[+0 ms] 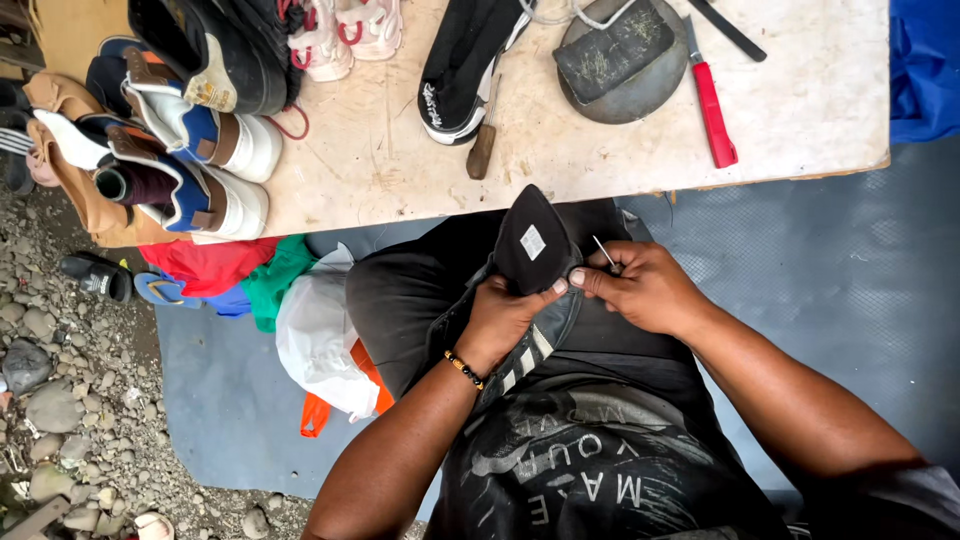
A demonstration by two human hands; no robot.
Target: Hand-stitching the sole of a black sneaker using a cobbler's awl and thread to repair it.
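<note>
The left hand (500, 315) is wrapped tight around a black shoe (530, 250) on the lap, sole up, keeping it steady. The right hand (645, 290) pinches a needle (604, 252) at its edge.

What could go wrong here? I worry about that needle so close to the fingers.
1. The right hand pinches a thin needle right beside the left hand, whose thumb presses the black shoe; a slip might prick it.
2. The shoe rests on the lap, held by one hand only, so it could twist under a push.
</note>
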